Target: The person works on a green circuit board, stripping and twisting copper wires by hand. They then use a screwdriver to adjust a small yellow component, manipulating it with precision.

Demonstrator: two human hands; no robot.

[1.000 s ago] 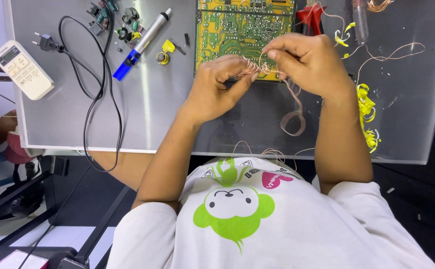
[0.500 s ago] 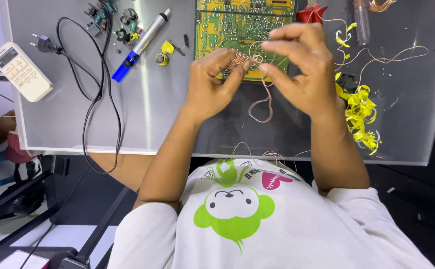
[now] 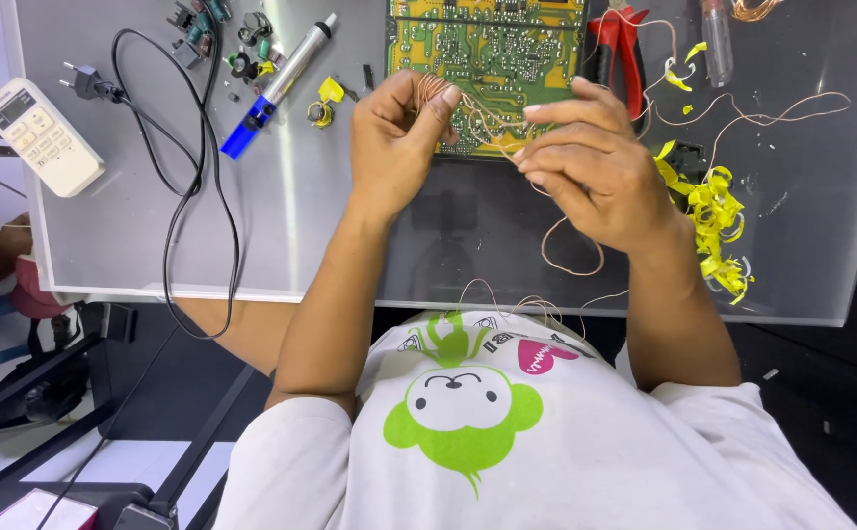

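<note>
— What is the left hand (image 3: 394,147) doing?

— It is curled shut on a small bundle of thin bare copper wire (image 3: 435,90), pinched between thumb and forefinger at the fingertips; the bundle sits just above the thumb tip, over the lower edge of the green and yellow printed circuit board (image 3: 487,49).

— And the right hand (image 3: 595,172)?

— Its fingers (image 3: 556,110) are half spread and point toward the left hand; a strand from the bundle runs across to them and seems nipped at the fingertips, though the strand is too fine to be sure; below the palm the wire hangs in a loose loop over the grey table top (image 3: 350,245).

— What lies about them?

— Beyond the right fingers, red-handled pliers (image 3: 617,44); beside the right wrist, a heap of curly yellow tape scraps (image 3: 715,211); left of the left hand's knuckles, a silver and blue desoldering pump (image 3: 281,83), then a coiled black power cable with plug (image 3: 168,177); well apart at the far left, a white remote control (image 3: 41,135).
</note>
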